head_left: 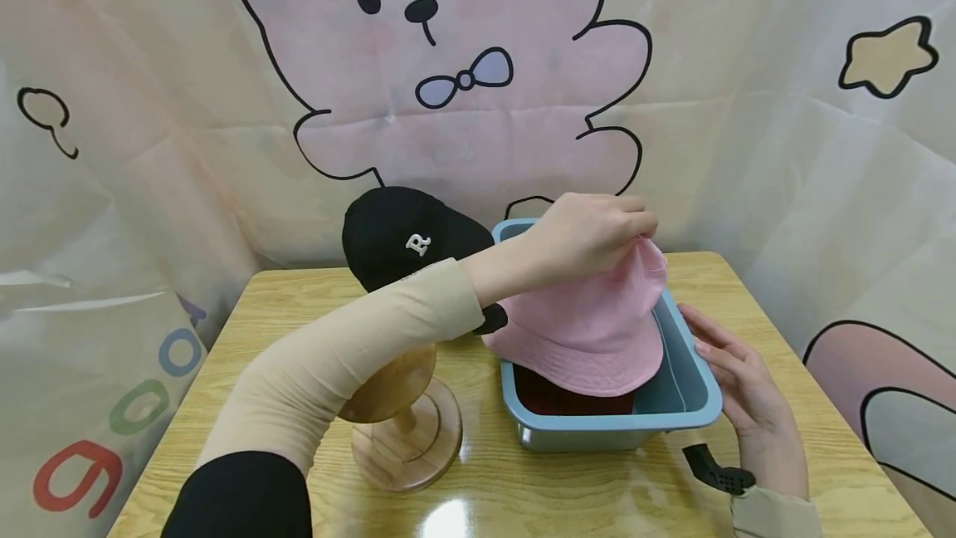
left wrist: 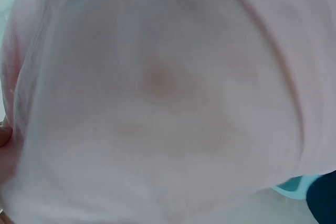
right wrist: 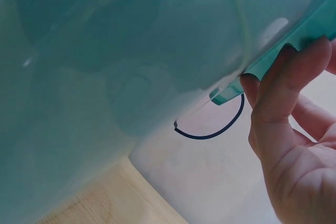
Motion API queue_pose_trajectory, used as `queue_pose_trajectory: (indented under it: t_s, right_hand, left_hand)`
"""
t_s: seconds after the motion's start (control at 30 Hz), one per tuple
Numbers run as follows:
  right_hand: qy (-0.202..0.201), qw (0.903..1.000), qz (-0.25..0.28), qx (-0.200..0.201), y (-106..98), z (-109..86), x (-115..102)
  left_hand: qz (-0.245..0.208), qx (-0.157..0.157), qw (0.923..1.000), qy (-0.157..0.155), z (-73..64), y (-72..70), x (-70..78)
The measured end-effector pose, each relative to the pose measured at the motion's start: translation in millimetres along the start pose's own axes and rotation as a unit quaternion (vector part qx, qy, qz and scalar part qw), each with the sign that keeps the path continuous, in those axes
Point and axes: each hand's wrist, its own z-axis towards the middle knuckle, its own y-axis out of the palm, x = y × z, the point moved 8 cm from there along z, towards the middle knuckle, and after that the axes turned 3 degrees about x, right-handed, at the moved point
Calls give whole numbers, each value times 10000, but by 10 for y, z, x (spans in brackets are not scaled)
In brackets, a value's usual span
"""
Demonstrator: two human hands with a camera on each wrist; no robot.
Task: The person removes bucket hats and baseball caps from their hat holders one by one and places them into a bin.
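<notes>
A pink bucket hat (head_left: 590,330) is tilted over the light blue plastic bin (head_left: 620,422), its brim partly inside the rim. My left hand (head_left: 597,231) reaches across and pinches the top of the hat's crown. Pale, blurred hat cloth (left wrist: 157,129) fills most of the left wrist view. At the bin's right side, my right hand (head_left: 747,388) holds the rim with bent fingers. The right wrist view shows those fingers (right wrist: 283,87) against the bin's edge. Something dark reddish-brown (head_left: 571,397) lies in the bin under the hat, mostly hidden.
Left of the bin, a wooden stand (head_left: 407,447) with a rounded top is partly covered by my left sleeve. Behind it is a black cap (head_left: 403,235) with a white letter R. All stand on a wood-grain table (head_left: 299,305) before a printed curtain (head_left: 717,148).
</notes>
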Motion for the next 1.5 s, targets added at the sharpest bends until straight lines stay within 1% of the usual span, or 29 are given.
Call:
queue_pose_trajectory:
  t_s: [0.17,0.3,0.4,0.53,0.77,0.93,1.07,1.17,1.27,1.37,1.43,1.5]
  right_hand:
    - [18,10000,-32,-52,-3,-11,2]
    - [0,9997,183,-137,4,-13,1]
    - [-26,9996,269,-83,-1,-16,-6]
    - [-29,9997,239,1,-7,-17,-14]
    - [36,9996,243,131,-28,-4,-11]
    - [36,9995,284,151,-35,-8,-6]
    - [28,9996,235,152,-35,-10,2]
    - [22,9998,184,92,-31,-6,7]
    - [-15,9998,195,-61,-16,-4,3]
    - [-44,9996,227,-173,0,2,-4]
    - [-56,9995,229,-202,8,2,-9]
    - [-63,9994,254,-223,14,-2,-12]
  left_hand:
    - [170,-118,9996,190,107,38,140]
    - [235,-138,9994,214,178,79,216]
    - [257,-198,9992,240,219,132,250]
    - [309,-261,9988,291,262,200,272]
    - [240,-199,9992,250,365,227,280]
    - [168,-342,9991,160,417,279,278]
    - [76,-404,9991,119,384,318,253]
    - [-72,-391,9992,81,325,305,215]
    - [-308,-392,9987,59,261,283,166]
    - [-620,-517,9967,106,186,274,116]
    - [-877,-669,9938,150,129,281,77]
    - [-1123,-884,9895,231,59,290,42]
